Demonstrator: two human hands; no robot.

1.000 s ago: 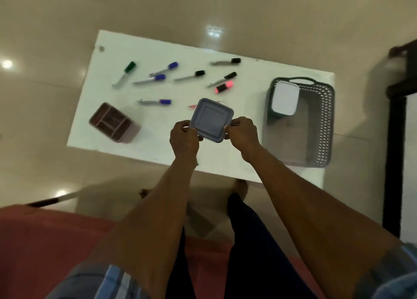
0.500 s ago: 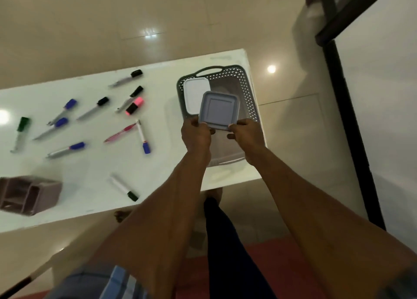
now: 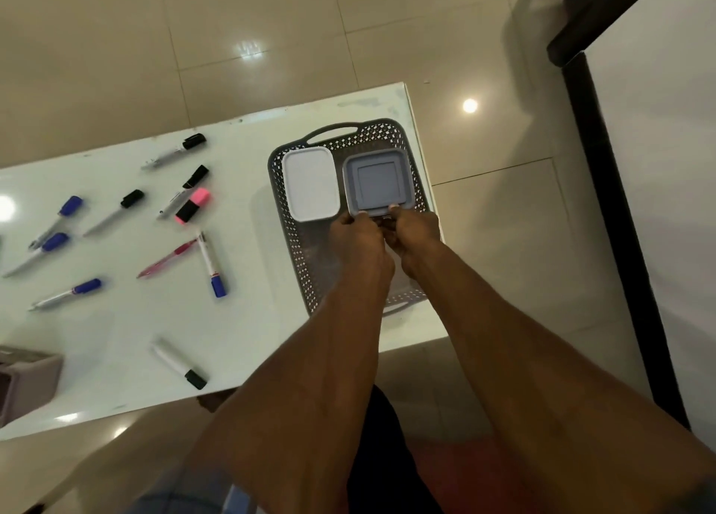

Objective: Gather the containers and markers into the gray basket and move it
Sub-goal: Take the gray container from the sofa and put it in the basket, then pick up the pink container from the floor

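Note:
The gray perforated basket (image 3: pixel 288 242) stands at the right end of the white table (image 3: pixel 116 327). Inside it, at the far left, lies a white-lidded container (image 3: pixel 310 182). Beside that, at the far right, sits a gray square container (image 3: pixel 377 182). My left hand (image 3: pixel 358 240) and my right hand (image 3: pixel 412 230) both pinch its near edge, inside the basket. Several markers lie loose on the table to the left: a pink highlighter (image 3: pixel 192 205), a pink pen (image 3: pixel 166 258), a blue-capped marker (image 3: pixel 211 264) and a black-capped marker (image 3: pixel 179 362).
A brown compartment organiser (image 3: pixel 27 378) stands at the table's near left edge. More blue-capped and black-capped markers are scattered at the far left. A dark frame post (image 3: pixel 620 219) rises on the right, beside the tiled floor. My legs are below the table edge.
Both hands carried the gray square container from the table's middle rightwards and lowered it into the basket next to the white-lidded one. The view swung right with them.

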